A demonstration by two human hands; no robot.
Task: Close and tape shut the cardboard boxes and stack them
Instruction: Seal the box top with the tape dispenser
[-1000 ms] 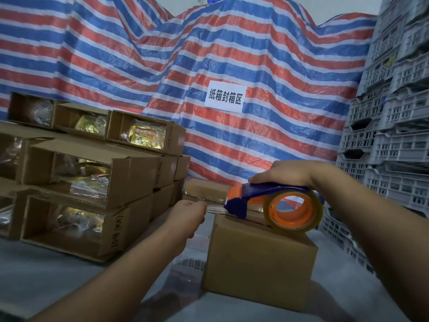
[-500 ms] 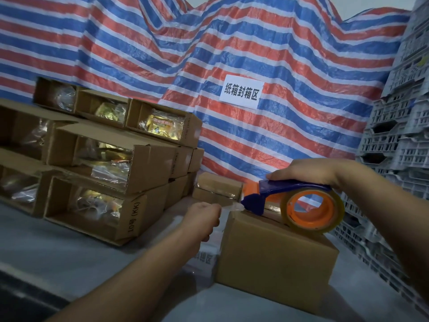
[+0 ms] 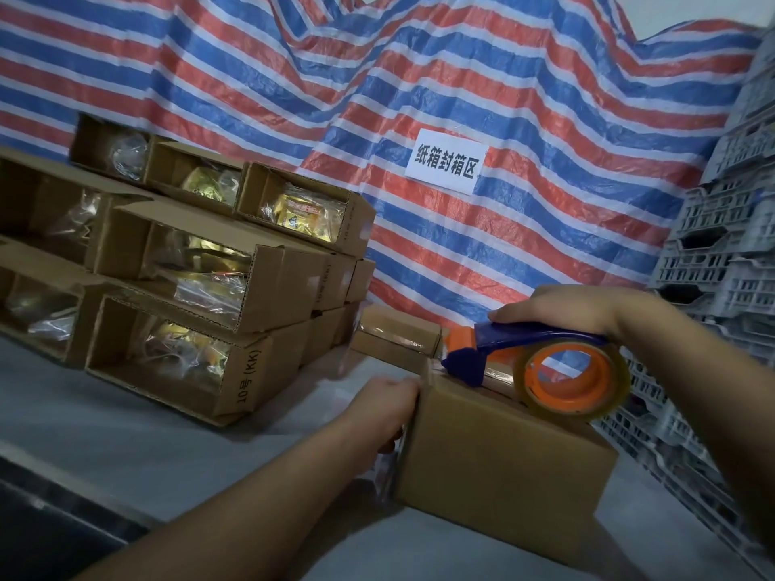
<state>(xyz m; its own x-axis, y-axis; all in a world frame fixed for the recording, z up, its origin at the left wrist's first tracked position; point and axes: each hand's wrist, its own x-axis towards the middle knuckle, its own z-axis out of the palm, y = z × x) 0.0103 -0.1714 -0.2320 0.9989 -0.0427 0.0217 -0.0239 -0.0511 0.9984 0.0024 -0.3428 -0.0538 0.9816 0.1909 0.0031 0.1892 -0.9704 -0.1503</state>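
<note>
The left hand [image 3: 388,402] has moved from mid-air onto the box's [image 3: 503,446] left end, pressing tape down. The right hand [image 3: 557,306] grips the tape dispenser [image 3: 532,358] on the lid. Open boxes [image 3: 201,312] wait at the table's [image 3: 105,421] far left, untaped, unstacked.

1. My left hand [image 3: 388,406] is blurred against the left end of the closed box [image 3: 499,446]; its fingertips are hidden, so my grip there cannot be told.
2. The tape dispenser [image 3: 541,362] hides the box's top seam.
3. Left of the box, the open cartons [image 3: 180,295] are cut off by the frame edge.
4. Their bagged contents are too dim to identify.
</note>
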